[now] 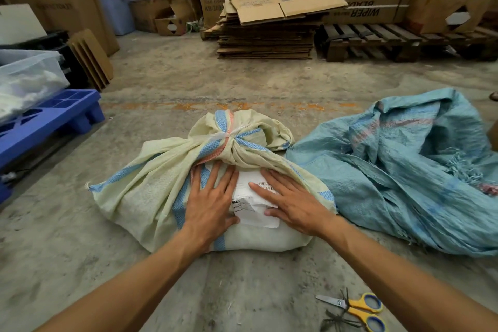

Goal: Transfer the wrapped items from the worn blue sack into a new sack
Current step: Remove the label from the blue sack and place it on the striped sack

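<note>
- The left hand [208, 198] lies flat, fingers spread, on top of the pale sack [140, 197]; it presses and grips nothing.
- The right hand [289, 202] lies flat the same way, just beside the left, with a narrow gap between the two.
- Between and partly under the hands sits a white label [252, 205] with a barcode; the print is too small to read.
- The pale sack is full and rests on the floor [188, 75]. Just beyond the fingertips its mouth is bunched into a tied neck [229, 133], bound by what looks like clear plastic strip.
- Blue and pink woven stripes run down the sack under the left hand.
- The blue sack [404, 164] lies right of the right hand, crumpled and flat, touching the pale sack's side. Its edge is frayed.
- Scissors [355, 307] with yellow handles lie on the floor near the right forearm, well short of the hands, with dark ties beside them.
- Left of the left hand, well apart, stands a blue pallet [54, 121] bearing a clear bin [29, 75].
- Far beyond the hands are flattened cardboard [266, 32], boxes and a wooden pallet [372, 40].
</note>
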